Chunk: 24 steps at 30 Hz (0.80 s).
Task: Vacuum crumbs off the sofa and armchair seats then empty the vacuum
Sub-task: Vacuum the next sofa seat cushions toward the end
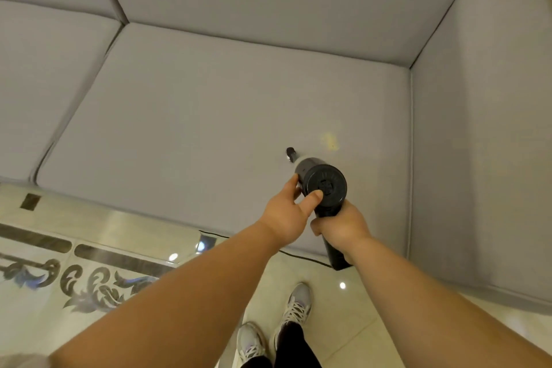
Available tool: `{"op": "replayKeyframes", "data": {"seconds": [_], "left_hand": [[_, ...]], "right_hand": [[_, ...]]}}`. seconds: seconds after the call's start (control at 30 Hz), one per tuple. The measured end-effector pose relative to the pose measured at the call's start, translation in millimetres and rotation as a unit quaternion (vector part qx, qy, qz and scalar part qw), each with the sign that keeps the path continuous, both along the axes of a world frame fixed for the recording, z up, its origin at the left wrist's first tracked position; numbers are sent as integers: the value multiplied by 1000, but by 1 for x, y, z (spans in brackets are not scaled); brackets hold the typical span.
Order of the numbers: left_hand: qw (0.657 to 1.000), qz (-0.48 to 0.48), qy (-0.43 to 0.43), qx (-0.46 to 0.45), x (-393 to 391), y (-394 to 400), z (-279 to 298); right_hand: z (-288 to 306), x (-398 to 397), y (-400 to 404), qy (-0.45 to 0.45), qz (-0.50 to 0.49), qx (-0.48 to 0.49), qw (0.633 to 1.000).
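Black handheld vacuum, handle gripped in right hand and body steadied by left hand: slide nozzle right across grey seat cushion onto yellowish crumbs nearby.

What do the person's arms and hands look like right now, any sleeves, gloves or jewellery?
Both forearms are bare as far up as the view shows, with no sleeves in sight. The left hand and right hand wear no gloves, and no rings, watch or bracelets show on the visible sides. Lower down, the person wears dark trousers and light lace-up trainers.
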State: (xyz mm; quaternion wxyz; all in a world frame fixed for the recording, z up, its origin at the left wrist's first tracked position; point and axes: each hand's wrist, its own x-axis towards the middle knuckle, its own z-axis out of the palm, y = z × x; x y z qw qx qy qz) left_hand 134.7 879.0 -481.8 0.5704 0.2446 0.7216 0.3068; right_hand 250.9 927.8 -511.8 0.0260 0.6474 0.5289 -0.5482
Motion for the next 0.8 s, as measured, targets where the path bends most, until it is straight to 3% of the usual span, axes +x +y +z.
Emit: {"op": "replayKeyframes", "data": {"seconds": [0.37,0.6,0.8], "left_hand": [[1000,-15,-17,-1,22,-17,27],[999,34,33,6,-18,-60,32],[1000,20,0,-5,-12,-78,24]], "right_hand": [[25,26,-30,1,-44,9,999],[24,-19,-55,50,31,-14,998],[16,-10,-72,15,34,-25,999]]}}
